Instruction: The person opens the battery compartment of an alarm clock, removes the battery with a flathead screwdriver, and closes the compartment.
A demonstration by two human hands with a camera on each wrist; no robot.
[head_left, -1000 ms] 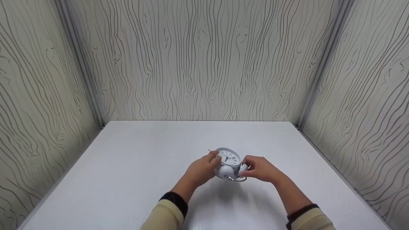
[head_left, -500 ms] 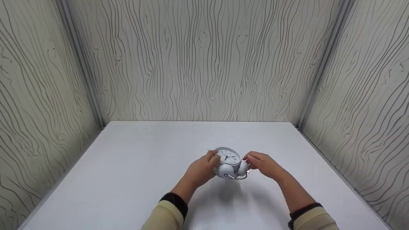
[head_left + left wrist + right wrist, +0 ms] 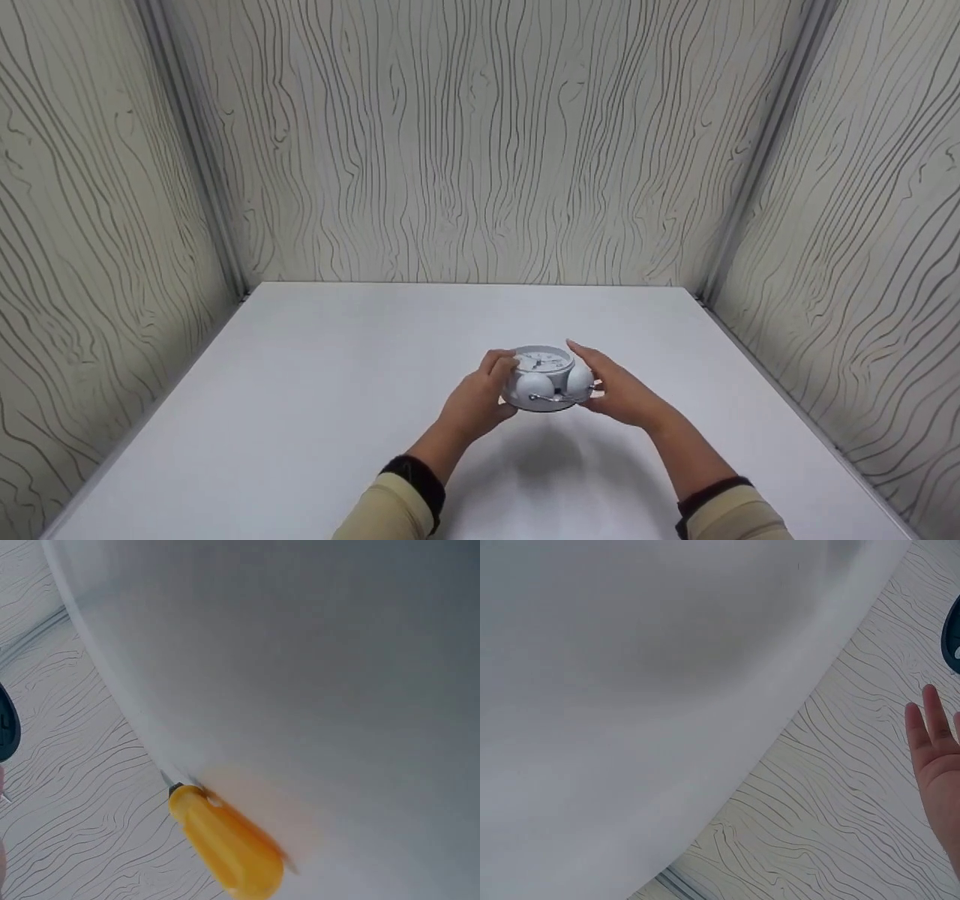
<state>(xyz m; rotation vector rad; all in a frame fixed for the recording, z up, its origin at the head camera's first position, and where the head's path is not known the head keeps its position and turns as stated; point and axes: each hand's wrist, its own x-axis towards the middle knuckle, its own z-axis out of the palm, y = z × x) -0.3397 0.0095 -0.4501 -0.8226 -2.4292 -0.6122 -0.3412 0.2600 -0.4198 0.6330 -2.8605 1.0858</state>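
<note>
A white twin-bell alarm clock [image 3: 544,379] is held above the table, its dial tipped upward and its two bells toward me. My left hand [image 3: 472,401] grips its left side, with fingers over the dial's rim and the thumb below. My right hand [image 3: 626,394] is at the right bell, forefinger stretched along the clock's far right edge and thumb low beside it. In the right wrist view, straight fingers [image 3: 930,720] show close to the clock's dark edge [image 3: 952,637]. That dark edge [image 3: 7,724] also appears at the left of the left wrist view.
Beneath the hands is a white table [image 3: 337,375], with wood-grain panels [image 3: 480,150] at its back and sides. In the left wrist view, a yellow-handled tool [image 3: 225,844] with a dark collar and thin tip lies on the white surface.
The clock has turned slightly to the right and tipped flatter. My right hand has left its pinch at the right bell and spread along the clock's right side; the left keeps its grip.
</note>
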